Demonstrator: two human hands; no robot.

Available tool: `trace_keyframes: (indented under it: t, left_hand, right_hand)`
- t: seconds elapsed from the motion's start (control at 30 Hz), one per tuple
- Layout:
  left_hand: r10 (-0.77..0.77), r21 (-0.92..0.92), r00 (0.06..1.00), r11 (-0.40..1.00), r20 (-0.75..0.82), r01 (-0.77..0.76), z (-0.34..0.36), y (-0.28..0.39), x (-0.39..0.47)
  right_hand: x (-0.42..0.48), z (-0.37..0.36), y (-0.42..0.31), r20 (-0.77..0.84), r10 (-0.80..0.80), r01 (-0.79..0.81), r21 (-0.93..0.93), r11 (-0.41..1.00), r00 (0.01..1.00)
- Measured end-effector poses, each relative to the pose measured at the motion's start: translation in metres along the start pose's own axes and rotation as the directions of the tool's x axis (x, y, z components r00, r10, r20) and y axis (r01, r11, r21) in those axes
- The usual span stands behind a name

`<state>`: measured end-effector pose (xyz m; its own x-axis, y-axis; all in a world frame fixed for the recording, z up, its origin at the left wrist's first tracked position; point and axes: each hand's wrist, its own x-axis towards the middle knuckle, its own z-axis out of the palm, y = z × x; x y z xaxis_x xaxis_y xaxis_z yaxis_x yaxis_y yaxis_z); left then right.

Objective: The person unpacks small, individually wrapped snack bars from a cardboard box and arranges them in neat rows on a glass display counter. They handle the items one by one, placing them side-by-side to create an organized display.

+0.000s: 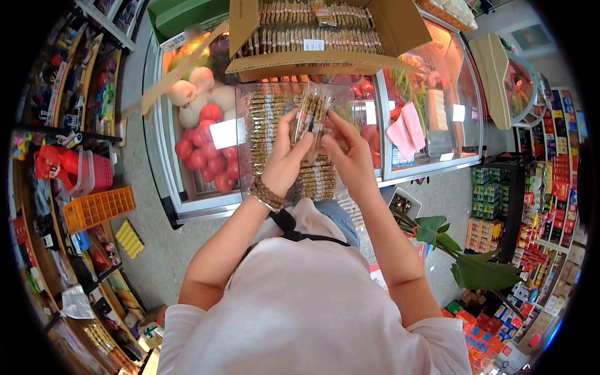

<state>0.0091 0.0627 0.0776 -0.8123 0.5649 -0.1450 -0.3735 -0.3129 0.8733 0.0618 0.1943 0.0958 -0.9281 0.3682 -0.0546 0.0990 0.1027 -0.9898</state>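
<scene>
My left hand (284, 157) grips a small bunch of clear-wrapped snack bars (311, 110), its thumb lying across their lower part. On the bunch's right side, my right hand (350, 157) has its curled index finger and thumb against the wrappers. Beneath both hands is a clear plastic container (244, 154), set on the glass of a display case. Wrapped bars (265, 126) stand packed in rows in it, each row with a pale label band. Just beyond, an open cardboard box (300, 64) holds more rows of similar bars.
Tomatoes (204, 154) and large pale fruit (190, 89) show through the display case (197, 213). A pink cloth (407, 129) lies on its right part. Stocked shelves line both sides. An orange crate (98, 209) stands left; a leafy plant (483, 272) reaches in from the right.
</scene>
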Motion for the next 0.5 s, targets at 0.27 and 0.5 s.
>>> trace_keyframes:
  t: [0.27, 0.5]
  left_hand:
    - [-0.055, -0.247, 0.995, 0.966, 0.079, 0.073, 0.006, 0.005, -0.013]
    - [0.073, -0.08, 0.992, 0.995, 0.099, -0.066, 0.004, 0.001, -0.018]
  right_hand:
    - [-0.009, -0.004, -0.004, 0.031, 0.134, -0.137, 0.15, 0.979, 0.99]
    - [-0.014, -0.005, -0.023, 0.182, 0.192, -0.231, 0.226, 0.946, 0.964]
